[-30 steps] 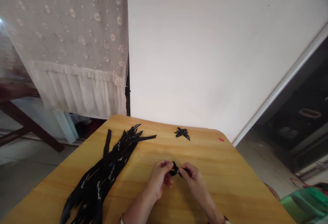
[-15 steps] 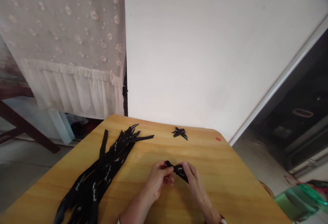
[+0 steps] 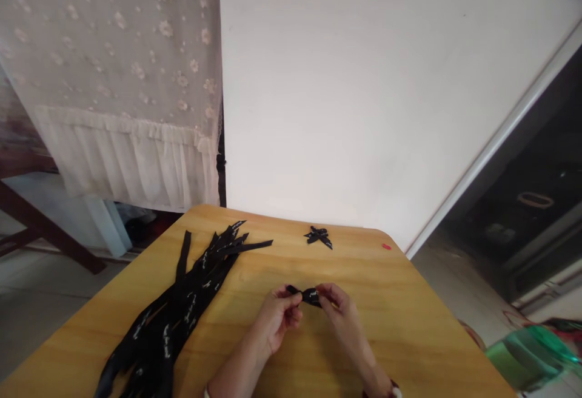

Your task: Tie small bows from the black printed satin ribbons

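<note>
A short black ribbon (image 3: 311, 296) with white lettering is stretched between my two hands above the wooden table. It narrows near the middle, as if knotted or folded into a bow. My left hand (image 3: 278, 316) pinches it near the narrow part, and a dark end sticks out above the thumb. My right hand (image 3: 341, 310) grips the other side between thumb and fingers. Farther back on the table lies a tied black bow (image 3: 318, 236). To the left is a heap of long black printed ribbons (image 3: 195, 292).
The wooden table (image 3: 409, 325) stands against a white wall panel (image 3: 364, 94). A small red piece (image 3: 386, 246) lies near its far right corner. A lace curtain (image 3: 136, 82) hangs at the back left. Beyond the right edge is a green translucent container (image 3: 527, 358).
The ribbon has gone from slanting down to the right to nearly level. My right hand has shifted its grip on it, and my left hand has moved slightly left.
</note>
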A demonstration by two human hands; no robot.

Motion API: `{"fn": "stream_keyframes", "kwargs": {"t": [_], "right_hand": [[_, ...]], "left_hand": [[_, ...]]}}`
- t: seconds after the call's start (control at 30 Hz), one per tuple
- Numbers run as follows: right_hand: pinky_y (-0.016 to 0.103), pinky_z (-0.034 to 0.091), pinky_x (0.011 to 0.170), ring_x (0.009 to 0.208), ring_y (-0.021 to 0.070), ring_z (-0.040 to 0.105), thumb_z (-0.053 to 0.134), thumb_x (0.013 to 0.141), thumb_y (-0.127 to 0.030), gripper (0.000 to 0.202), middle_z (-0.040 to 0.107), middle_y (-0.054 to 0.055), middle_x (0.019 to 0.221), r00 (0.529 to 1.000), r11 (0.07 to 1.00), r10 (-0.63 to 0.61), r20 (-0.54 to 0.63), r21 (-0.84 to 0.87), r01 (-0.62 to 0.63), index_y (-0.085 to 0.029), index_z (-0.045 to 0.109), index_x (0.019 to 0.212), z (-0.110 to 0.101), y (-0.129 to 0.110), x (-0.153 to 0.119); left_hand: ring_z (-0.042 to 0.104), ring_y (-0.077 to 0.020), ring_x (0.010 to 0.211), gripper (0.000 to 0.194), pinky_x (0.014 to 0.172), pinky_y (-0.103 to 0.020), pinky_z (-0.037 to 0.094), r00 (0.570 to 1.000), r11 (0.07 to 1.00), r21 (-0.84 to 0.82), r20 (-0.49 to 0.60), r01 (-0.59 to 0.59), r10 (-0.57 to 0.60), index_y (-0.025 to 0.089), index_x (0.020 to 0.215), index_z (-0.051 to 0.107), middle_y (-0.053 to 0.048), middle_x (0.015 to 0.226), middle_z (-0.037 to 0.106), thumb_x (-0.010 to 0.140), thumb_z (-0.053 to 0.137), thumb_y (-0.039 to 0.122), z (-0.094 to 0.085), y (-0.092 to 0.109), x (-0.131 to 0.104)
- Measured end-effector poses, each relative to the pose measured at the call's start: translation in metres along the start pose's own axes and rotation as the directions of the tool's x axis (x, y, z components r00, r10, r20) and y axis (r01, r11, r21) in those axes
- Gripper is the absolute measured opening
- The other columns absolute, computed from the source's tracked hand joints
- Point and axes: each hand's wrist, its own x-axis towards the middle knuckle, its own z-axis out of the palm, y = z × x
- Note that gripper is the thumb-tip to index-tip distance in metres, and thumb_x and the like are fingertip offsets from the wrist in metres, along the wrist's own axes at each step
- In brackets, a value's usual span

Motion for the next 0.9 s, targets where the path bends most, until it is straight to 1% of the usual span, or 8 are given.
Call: {"fn": "stream_keyframes", "kwargs": {"t": [0.07,0.13,0.3,0.4,0.5,0.57,0.7,0.9], "right_hand": [[0.028,0.046,0.064,0.076,0.0205,0.058,0.054,0.068,-0.036,0.023,0.064,0.009,0.078,0.996,0.996,-0.028,-0.083,-0.081,0.022,-0.015,0.058,0.077,-0.002,0.000,-0.001],[0.026,0.045,0.058,0.072,0.0196,0.058,0.052,0.070,-0.037,0.023,0.063,0.008,0.075,0.990,0.987,-0.062,-0.130,-0.153,0.042,-0.016,0.058,0.075,-0.004,-0.002,-0.002],[0.020,0.037,0.046,0.055,0.0136,0.051,0.045,0.076,-0.038,0.027,0.057,0.001,0.056,0.994,0.961,-0.094,-0.056,-0.264,0.076,-0.017,0.055,0.061,-0.004,-0.008,-0.004],[0.021,0.038,0.050,0.058,0.0144,0.053,0.046,0.075,-0.037,0.024,0.060,0.003,0.063,0.993,0.952,-0.105,-0.054,-0.295,0.084,-0.017,0.058,0.069,-0.002,-0.009,-0.005],[0.024,0.042,0.062,0.070,0.0168,0.055,0.051,0.070,-0.032,0.018,0.062,0.004,0.077,0.989,0.937,-0.144,-0.014,-0.325,0.132,-0.018,0.060,0.078,-0.001,-0.008,-0.005],[0.025,0.042,0.066,0.072,0.0174,0.056,0.051,0.069,-0.028,0.014,0.062,0.004,0.076,0.990,0.935,-0.137,0.030,-0.326,0.140,-0.019,0.060,0.075,0.000,-0.008,-0.005],[0.024,0.042,0.060,0.063,0.0161,0.055,0.050,0.069,-0.023,0.010,0.060,0.001,0.062,0.992,0.951,-0.090,0.084,-0.287,0.111,-0.018,0.056,0.063,0.000,-0.008,-0.003],[0.022,0.040,0.053,0.056,0.0142,0.052,0.052,0.068,-0.026,0.013,0.058,0.000,0.055,0.993,0.983,-0.049,0.106,-0.172,0.067,-0.017,0.056,0.059,0.002,-0.010,-0.003]], "left_hand": [[0.048,-0.0060,0.032,0.018,0.027,-0.013,0.033,0.999,1.000,0.012,-0.041,-0.020,0.020,0.014,0.063,0.051,0.007,0.042,0.048,0.054,0.066,0.013,0.001,0.000,0.000],[0.049,-0.0069,0.033,0.019,0.027,-0.014,0.033,0.998,0.999,0.030,-0.061,-0.030,0.032,0.014,0.063,0.050,0.006,0.044,0.049,0.054,0.067,0.014,0.001,-0.001,0.001],[0.051,-0.0080,0.035,0.022,0.027,-0.014,0.032,0.997,0.997,0.056,-0.053,-0.059,0.062,0.014,0.062,0.050,0.005,0.049,0.053,0.051,0.068,0.017,0.001,-0.002,0.001],[0.050,-0.0070,0.035,0.022,0.027,-0.014,0.032,0.996,0.996,0.037,-0.037,-0.078,0.079,0.014,0.062,0.051,0.005,0.047,0.052,0.050,0.069,0.016,0.001,-0.002,0.001],[0.050,-0.0071,0.036,0.020,0.032,-0.015,0.037,0.997,0.997,0.024,-0.005,-0.078,0.078,0.013,0.061,0.051,0.005,0.045,0.052,0.052,0.069,0.015,0.002,-0.001,0.000],[0.053,-0.0082,0.040,0.019,0.039,-0.017,0.043,0.998,0.998,0.028,0.024,-0.063,0.062,0.012,0.062,0.053,0.002,0.048,0.055,0.053,0.069,0.015,0.003,0.000,-0.001],[0.059,-0.0115,0.052,0.022,0.050,-0.020,0.048,0.998,0.999,0.035,0.064,-0.027,0.024,0.011,0.070,0.055,-0.003,0.060,0.062,0.053,0.069,0.011,0.003,-0.001,-0.002],[0.058,-0.0118,0.049,0.021,0.044,-0.020,0.045,0.998,0.997,0.055,0.036,-0.056,0.054,0.012,0.062,0.053,-0.001,0.055,0.059,0.050,0.070,0.013,0.003,-0.002,-0.002]]}}
